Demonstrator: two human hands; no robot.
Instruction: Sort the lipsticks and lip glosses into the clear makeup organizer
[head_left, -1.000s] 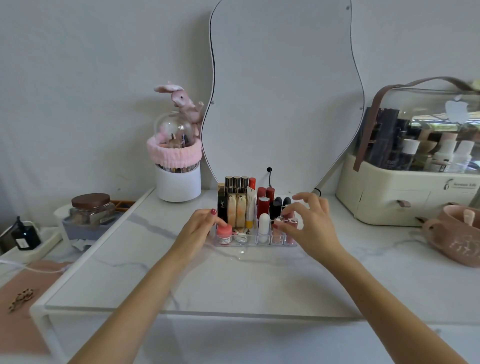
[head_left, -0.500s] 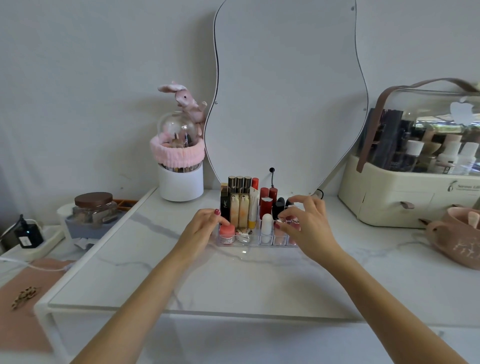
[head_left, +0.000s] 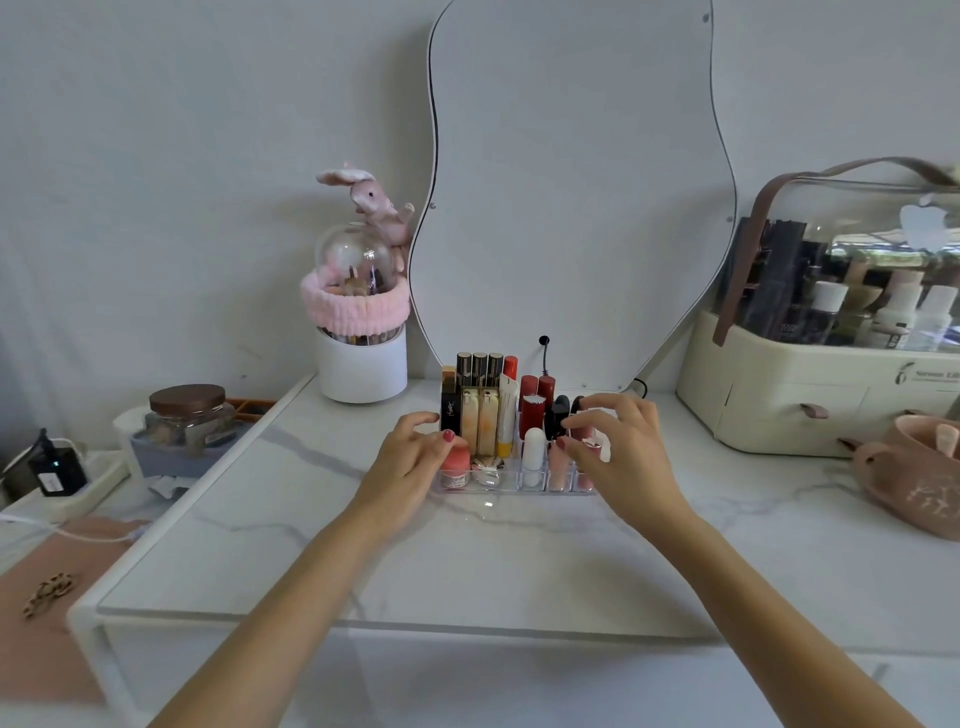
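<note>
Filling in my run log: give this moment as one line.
left hand: rests on clear makeup organizer | right hand: pinches pink lip gloss over right slots | lipsticks upright

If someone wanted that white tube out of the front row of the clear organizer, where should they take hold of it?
Pinch the white tube by its rounded top, coming straight down from above. It stands upright in a front slot of the clear organizer, whose walls hide its lower half, and taller lipsticks crowd behind it. Only the top is free. The right hand hovers closest, so it seems the likelier one.
</note>
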